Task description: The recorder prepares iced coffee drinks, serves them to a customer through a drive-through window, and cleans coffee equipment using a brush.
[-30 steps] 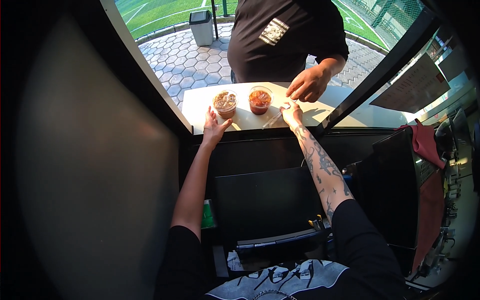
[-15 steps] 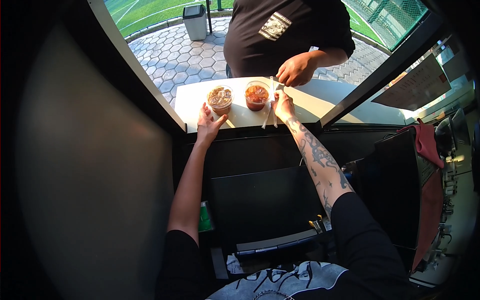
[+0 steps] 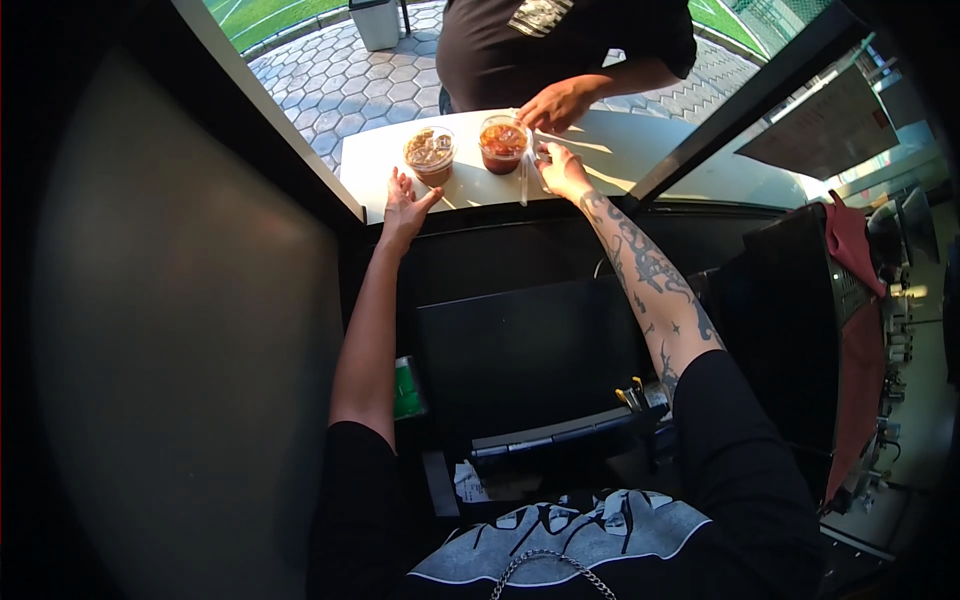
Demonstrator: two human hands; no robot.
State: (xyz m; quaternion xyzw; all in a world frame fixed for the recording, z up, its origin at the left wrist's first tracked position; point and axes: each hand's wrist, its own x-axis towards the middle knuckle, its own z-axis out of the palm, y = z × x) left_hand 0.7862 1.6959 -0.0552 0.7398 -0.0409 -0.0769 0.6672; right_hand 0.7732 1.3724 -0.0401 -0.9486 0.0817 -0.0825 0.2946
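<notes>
Head view: straw (image 3: 523, 186) hard to make out, just left of right hand (image 3: 563, 172).
Its fingers curl, grip unclear; left hand (image 3: 407, 210) has fingers spread apart, brown cup (image 3: 430, 158) just beyond, contact unclear.

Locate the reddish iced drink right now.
In the head view, the reddish drink stands on the white counter at upper centre, between the paler iced drink on its left and the wearer's right hand.

Grey bin (image 3: 376, 27) on hexagonal paving (image 3: 325, 92)
</notes>
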